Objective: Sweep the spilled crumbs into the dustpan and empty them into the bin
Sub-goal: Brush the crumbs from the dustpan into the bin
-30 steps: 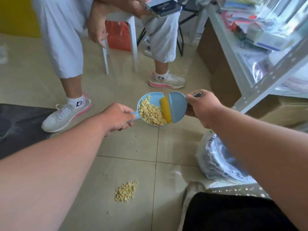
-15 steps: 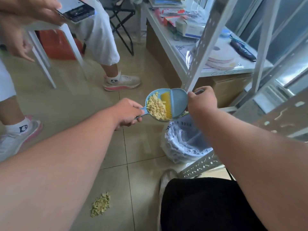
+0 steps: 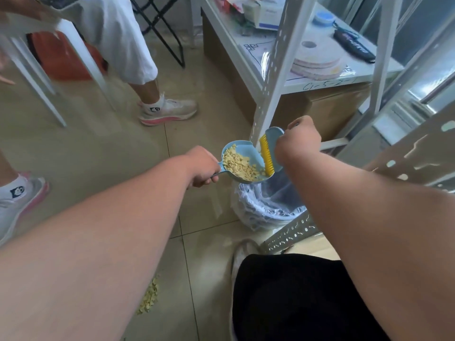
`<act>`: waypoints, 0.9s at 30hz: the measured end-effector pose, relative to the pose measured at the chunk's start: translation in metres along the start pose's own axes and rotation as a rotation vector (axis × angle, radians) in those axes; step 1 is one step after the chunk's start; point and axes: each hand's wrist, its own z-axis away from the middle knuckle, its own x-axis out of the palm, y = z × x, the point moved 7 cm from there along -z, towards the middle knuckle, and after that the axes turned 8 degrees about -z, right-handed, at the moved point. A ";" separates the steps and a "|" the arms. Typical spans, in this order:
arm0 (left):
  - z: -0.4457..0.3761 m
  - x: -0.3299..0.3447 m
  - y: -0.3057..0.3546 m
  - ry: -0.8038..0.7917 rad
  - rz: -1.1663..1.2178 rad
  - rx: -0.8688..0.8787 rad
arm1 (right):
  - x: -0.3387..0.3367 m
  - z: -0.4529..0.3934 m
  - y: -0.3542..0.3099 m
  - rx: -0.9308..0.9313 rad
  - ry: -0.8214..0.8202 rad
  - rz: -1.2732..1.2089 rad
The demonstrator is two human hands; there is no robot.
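My left hand (image 3: 200, 166) grips the handle of a small blue dustpan (image 3: 242, 150) that holds a heap of pale yellow crumbs (image 3: 240, 164). The pan tilts down to the right, its lip over the bin (image 3: 261, 207), which is lined with a clear plastic bag. My right hand (image 3: 296, 141) holds a blue brush (image 3: 272, 143) with yellow bristles, upright against the pan's open edge. A small pile of the same crumbs (image 3: 149, 297) lies on the tiled floor at the lower left, partly hidden by my left forearm.
A white metal shelf rack (image 3: 275, 77) stands right behind the bin, with a cardboard box (image 3: 330, 109) under its shelf. Another person in white trousers and pink-soled shoes (image 3: 167, 112) stands at the upper left beside a white stool (image 3: 37, 70). My own black-clad leg (image 3: 295, 299) is below.
Both hands carried the dustpan and brush rightward until they hang over the bin. The pan now tilts toward it, and the brush has turned more upright at the pan's edge.
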 end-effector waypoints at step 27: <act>0.006 0.043 0.080 0.140 -0.513 0.058 | 0.024 0.008 0.007 -0.158 -0.282 0.810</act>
